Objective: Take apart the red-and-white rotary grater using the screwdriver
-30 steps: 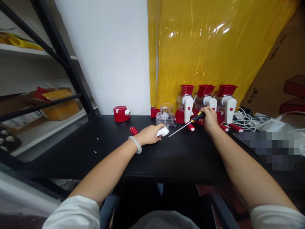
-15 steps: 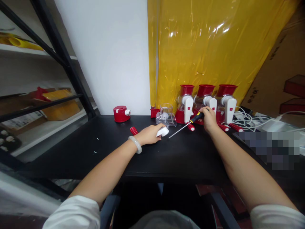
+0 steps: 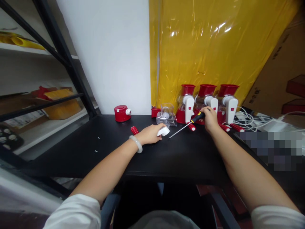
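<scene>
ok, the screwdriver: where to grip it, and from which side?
Likely by the thick screwdriver handle, coming from the right, where the right hand has it: the handle slants up to the right, while the thin shaft runs down to the left, its tip near the white part.

Worktop [image 3: 152, 162]: black and flat.
Left rear: a red base [image 3: 122, 114] with a white knob.
Middle rear: a small red part [image 3: 155, 112], just beside a clear plastic housing [image 3: 166, 118].
Right rear: three red-and-white grinders [image 3: 189, 108], upright in a close row.
Right end: tangled white cables [image 3: 243, 120].
Left front: two tiny white scraps [image 3: 96, 151], apart from each other.
</scene>
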A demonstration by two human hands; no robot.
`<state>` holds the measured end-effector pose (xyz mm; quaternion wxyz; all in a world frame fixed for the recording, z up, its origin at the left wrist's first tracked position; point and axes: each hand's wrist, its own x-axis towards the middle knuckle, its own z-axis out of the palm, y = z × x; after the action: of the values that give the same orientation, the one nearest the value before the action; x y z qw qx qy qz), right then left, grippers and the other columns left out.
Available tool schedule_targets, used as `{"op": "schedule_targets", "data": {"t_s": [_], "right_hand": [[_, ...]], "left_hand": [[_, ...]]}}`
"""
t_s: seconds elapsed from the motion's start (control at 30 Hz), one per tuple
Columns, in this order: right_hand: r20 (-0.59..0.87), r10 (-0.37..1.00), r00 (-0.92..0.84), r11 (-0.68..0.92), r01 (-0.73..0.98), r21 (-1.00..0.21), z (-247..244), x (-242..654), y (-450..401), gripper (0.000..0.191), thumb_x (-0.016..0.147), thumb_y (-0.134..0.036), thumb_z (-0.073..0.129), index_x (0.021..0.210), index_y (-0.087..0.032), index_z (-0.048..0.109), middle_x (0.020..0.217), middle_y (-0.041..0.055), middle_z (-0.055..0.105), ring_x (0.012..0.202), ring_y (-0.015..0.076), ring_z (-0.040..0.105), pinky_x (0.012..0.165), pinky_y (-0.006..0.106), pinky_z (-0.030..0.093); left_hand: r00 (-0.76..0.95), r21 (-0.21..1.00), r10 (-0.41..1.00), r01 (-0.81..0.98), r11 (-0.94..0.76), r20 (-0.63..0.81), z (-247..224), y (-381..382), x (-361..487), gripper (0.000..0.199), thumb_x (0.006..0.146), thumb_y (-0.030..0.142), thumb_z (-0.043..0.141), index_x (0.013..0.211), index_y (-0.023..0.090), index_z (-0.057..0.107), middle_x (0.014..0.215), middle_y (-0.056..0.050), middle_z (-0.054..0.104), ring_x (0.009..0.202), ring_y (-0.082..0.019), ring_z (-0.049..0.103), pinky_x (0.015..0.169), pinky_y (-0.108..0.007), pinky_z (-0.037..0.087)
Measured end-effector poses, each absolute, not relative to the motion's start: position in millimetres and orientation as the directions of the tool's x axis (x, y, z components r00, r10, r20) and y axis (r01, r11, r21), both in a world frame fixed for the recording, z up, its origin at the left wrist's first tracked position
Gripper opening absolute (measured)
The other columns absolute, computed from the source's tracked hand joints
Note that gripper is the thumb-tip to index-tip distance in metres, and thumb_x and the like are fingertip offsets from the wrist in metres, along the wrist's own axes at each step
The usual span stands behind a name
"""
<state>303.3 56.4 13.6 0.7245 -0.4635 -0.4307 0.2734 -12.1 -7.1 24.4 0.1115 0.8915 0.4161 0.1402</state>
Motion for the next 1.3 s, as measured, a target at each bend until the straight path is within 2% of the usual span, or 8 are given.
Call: {"op": "schedule_targets", "data": {"t_s": [0.13,0.2,0.3,0.4,0.5,0.6,0.8,1.3], "right_hand": [[0.354,0.799,0.487,0.423,-0.035,-0.906,13.4,304.5,59.0,0.006,0.059,-0.024,0.060,0.063,-0.021,0.057,0.062,-0.0036,0.054,0.047,0.0091,0.046,0.030,0.020,0.033],[0.337,0.795,0.505,0.452,-0.121,-0.884,14.7,306.9,61.3,0.010,0.059,-0.026,0.062,0.063,-0.021,0.055,0.062,-0.0038,0.052,0.047,0.0086,0.045,0.030,0.020,0.030],[0.310,0.785,0.536,0.509,-0.274,-0.816,19.6,312.0,63.6,0.019,0.061,-0.033,0.063,0.063,-0.022,0.048,0.061,-0.0043,0.048,0.048,0.0083,0.043,0.032,0.020,0.029],[0.281,0.818,0.502,0.500,-0.379,-0.779,27.0,313.6,61.6,0.024,0.066,-0.040,0.061,0.064,-0.023,0.043,0.058,-0.0050,0.043,0.048,0.0086,0.040,0.038,0.022,0.037],[0.264,0.867,0.422,0.470,-0.519,-0.714,33.7,304.8,54.4,0.022,0.067,-0.036,0.061,0.068,-0.023,0.043,0.060,-0.0056,0.042,0.049,0.0083,0.040,0.045,0.024,0.045],[0.323,0.862,0.391,0.501,-0.563,-0.657,37.4,286.0,44.1,0.022,0.067,-0.030,0.065,0.072,-0.022,0.045,0.066,-0.0053,0.046,0.053,0.0079,0.043,0.048,0.022,0.044],[0.458,0.821,0.341,0.571,-0.492,-0.657,37.0,253.0,27.7,0.025,0.074,-0.034,0.069,0.078,-0.022,0.048,0.076,-0.0043,0.048,0.062,0.0090,0.051,0.053,0.023,0.045],[0.475,0.819,0.321,0.573,-0.435,-0.695,33.2,234.7,19.9,0.027,0.072,-0.040,0.073,0.082,-0.024,0.053,0.076,-0.0038,0.054,0.064,0.0109,0.056,0.055,0.024,0.049]], "left_hand": [[0.604,0.321,0.784,0.721,-0.614,0.143,25.5,-7.1,-12.9,0.053,0.078,0.019,0.068,0.128,0.024,0.055,0.101,-0.007,0.073,0.090,-0.026,0.071,0.075,-0.033,0.050],[0.595,0.334,0.787,0.718,-0.611,0.160,27.6,-5.9,-15.4,0.051,0.079,0.023,0.070,0.127,0.023,0.055,0.098,-0.007,0.073,0.087,-0.026,0.070,0.075,-0.034,0.051],[0.533,0.433,0.786,0.657,-0.618,0.313,31.7,-0.5,-20.7,0.049,0.081,0.030,0.072,0.126,0.021,0.053,0.095,-0.006,0.072,0.084,-0.024,0.070,0.077,-0.037,0.054],[0.291,0.617,0.792,0.506,-0.603,0.536,34.5,8.4,-23.5,0.054,0.083,0.036,0.072,0.127,0.020,0.046,0.091,-0.004,0.069,0.079,-0.021,0.069,0.076,-0.038,0.057],[0.009,0.733,0.767,0.287,-0.617,0.642,34.5,16.0,-22.1,0.061,0.082,0.041,0.074,0.128,0.023,0.040,0.091,-0.002,0.064,0.074,-0.019,0.068,0.065,-0.035,0.060],[-0.039,0.655,0.660,0.174,-0.735,0.750,32.7,19.4,-20.6,0.061,0.080,0.037,0.077,0.126,0.025,0.038,0.088,0.001,0.061,0.079,-0.016,0.067,0.077,-0.037,0.059],[-0.099,0.606,0.610,0.311,-0.732,0.787,28.9,20.0,-23.4,0.056,0.082,0.029,0.074,0.125,0.025,0.038,0.099,-0.002,0.060,0.088,-0.016,0.065,0.086,-0.035,0.055],[-0.256,0.539,0.475,0.414,-0.734,0.842,23.1,20.9,-22.8,0.050,0.088,0.031,0.070,0.127,0.028,0.039,0.117,-0.006,0.056,0.098,-0.018,0.063,0.092,-0.038,0.053]]}}
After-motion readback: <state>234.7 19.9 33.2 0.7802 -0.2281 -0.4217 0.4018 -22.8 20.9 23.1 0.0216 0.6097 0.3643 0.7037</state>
